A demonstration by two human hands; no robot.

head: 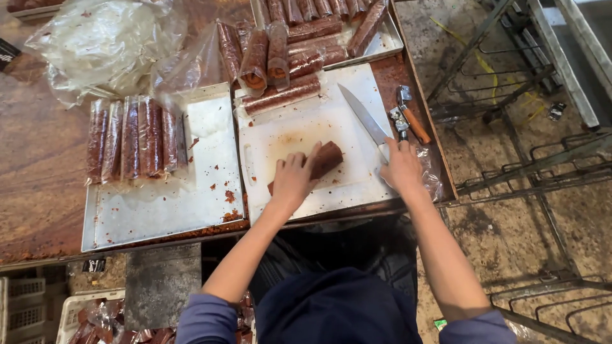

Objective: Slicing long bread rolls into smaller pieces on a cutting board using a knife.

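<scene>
L hand (pixel 293 178) pressing brown roll (pixel 326 159) | R hand (pixel 401 169) gripping knife (pixel 364 116) | clear-wrapped rolls (pixel 134 137) on L tray (pixel 191 210)

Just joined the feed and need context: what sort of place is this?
Probably a small food-production workshop. A white cutting board holds a dark reddish roll, metal trays carry many wrapped rolls, and a knife is in the right hand.

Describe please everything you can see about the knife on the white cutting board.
The knife has a long, narrow, pointed blade that looks like grey metal. It lies flat and diagonal on the white cutting board, tip toward the upper left, near a wrapped reddish-brown roll. The right hand covers the handle, so its look cannot be told. The blade appears clean and touches no food. The left hand is apart from it, on a dark red-brown piece.
</scene>
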